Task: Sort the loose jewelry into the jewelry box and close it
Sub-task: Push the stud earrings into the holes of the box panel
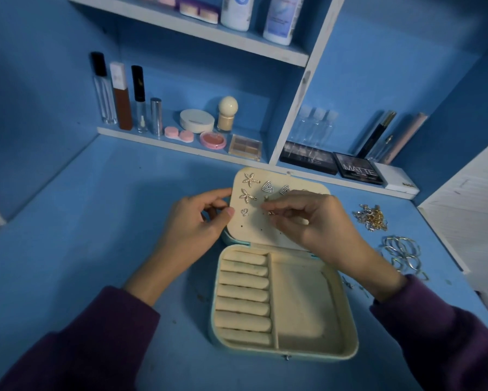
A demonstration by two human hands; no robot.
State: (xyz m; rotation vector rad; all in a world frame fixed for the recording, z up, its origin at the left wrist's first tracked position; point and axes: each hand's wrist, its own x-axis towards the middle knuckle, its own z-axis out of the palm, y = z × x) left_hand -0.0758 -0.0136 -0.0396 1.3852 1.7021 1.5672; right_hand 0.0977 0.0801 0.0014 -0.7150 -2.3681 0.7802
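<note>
The jewelry box (347,328) is lined in soft, matt cream cloth, velvety over its padded rolls (244,289). Its outer shell is smooth and pale teal. The earrings (250,179) on the lid are bright metal set with sparkling stones, and a small earring (271,212) glints likewise. The chains (372,217) are glossy gold and silver metal, and the bangles (402,251) are polished silvery metal. The table (96,221) is matt blue paint, lightly scuffed. The shelf (302,88) edge is chipped white paint. The sleeves (76,348) are soft purple cloth.

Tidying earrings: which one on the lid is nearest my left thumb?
The small heart, lowest on the lid, beside the thumb; stars and triangles sit higher.
</note>
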